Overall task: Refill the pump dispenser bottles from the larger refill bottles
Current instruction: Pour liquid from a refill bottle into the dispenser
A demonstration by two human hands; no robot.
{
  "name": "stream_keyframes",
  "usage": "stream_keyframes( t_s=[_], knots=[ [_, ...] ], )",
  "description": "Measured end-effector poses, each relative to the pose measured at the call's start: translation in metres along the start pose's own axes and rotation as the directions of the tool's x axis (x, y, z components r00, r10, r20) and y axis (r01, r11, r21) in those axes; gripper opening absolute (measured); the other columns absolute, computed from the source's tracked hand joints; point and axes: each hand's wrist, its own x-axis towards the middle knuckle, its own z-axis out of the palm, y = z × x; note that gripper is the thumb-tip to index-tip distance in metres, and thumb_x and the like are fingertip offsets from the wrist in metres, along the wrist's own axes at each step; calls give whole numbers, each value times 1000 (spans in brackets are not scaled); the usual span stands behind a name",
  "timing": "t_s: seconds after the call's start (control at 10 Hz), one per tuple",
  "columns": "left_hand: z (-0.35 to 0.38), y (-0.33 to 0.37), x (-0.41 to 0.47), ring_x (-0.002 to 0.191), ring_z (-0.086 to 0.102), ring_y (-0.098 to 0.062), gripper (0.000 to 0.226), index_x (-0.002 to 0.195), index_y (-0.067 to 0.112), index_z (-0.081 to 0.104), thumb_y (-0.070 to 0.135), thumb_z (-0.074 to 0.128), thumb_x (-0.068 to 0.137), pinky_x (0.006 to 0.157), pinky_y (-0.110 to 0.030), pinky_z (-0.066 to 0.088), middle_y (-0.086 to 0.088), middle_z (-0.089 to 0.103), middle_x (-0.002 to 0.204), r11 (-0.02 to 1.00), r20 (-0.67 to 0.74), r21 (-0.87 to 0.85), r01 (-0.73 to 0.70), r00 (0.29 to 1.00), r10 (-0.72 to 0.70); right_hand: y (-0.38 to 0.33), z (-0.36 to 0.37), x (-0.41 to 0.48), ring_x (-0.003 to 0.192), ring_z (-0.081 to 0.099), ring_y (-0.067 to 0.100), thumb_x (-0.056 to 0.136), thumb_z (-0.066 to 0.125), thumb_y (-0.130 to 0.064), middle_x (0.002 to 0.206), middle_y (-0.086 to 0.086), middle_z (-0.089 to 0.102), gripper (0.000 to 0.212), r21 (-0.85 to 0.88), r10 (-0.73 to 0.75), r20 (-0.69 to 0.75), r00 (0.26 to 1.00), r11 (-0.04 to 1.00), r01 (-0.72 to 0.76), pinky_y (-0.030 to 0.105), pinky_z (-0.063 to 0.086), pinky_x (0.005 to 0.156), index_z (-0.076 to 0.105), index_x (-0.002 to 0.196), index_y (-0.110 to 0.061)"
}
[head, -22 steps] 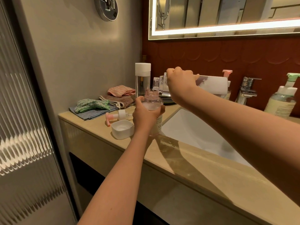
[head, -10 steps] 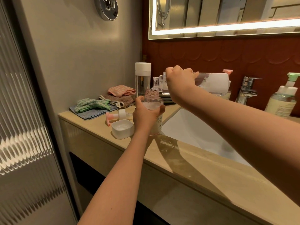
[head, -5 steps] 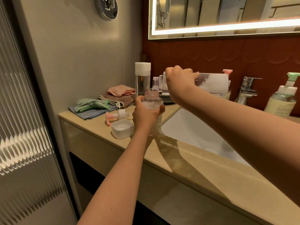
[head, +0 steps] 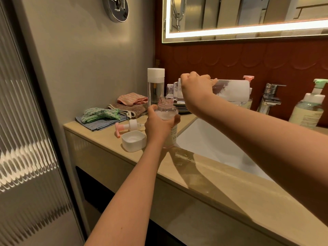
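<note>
Item: small bottle [head: 166, 112], neck open, on the counter [head: 221, 174] beside the sink [head: 204, 139]. Our left hand [head: 157, 128] wraps it for steadiness. Refill bottle [head: 232, 91] tipped level above the neck to pour, clasped by our right hand [head: 193, 86]. Pump [head: 130, 125] and white cap [head: 134, 141] laid aside.

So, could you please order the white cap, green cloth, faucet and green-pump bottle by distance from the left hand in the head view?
1. White cap, just left of the left hand.
2. Green cloth, back left.
3. Faucet, back right.
4. Green-pump bottle, far right.
</note>
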Motion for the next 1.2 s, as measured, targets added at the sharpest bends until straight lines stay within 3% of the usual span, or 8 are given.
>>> stream_keyframes(
  t_s=[1.2],
  knots=[
    [-1,0,0,130,40,-29,84,141,16,25,37,74,76,99,-38,39,-9,41,143,1000,8,-1,0,1000,0,-1,0,-1,127,33,51,86,60,-6,140,23,35,62,-11,-12,-15,1000,1000,12,61,22,106,28,140,-6]
  ],
)
